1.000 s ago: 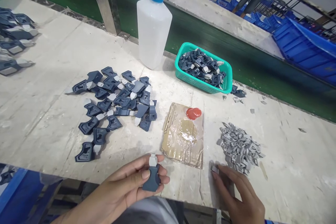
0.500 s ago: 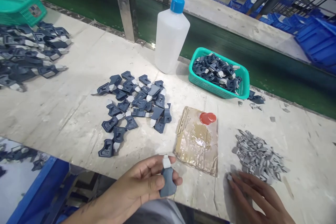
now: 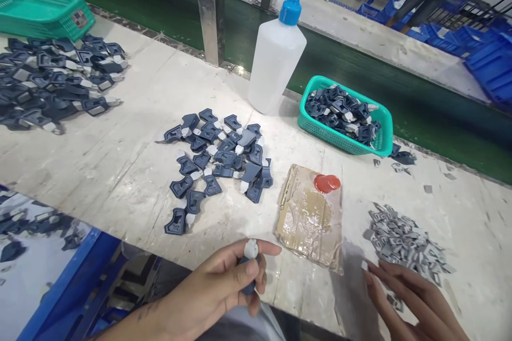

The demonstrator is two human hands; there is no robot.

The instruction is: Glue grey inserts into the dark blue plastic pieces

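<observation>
Pinched in left hand [image 3: 224,287]: dark-blue plastic part [image 3: 248,277] with white tip, now rolled edge-on versus a second ago. Right hand [image 3: 412,298] flat, empty, fingertips still at 7 o'clock of grey clip pile [image 3: 404,242].

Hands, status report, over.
Left hand grips a dark blue part with a pale tip. Right hand flat beside the grey clip pile. Nothing between.
</observation>
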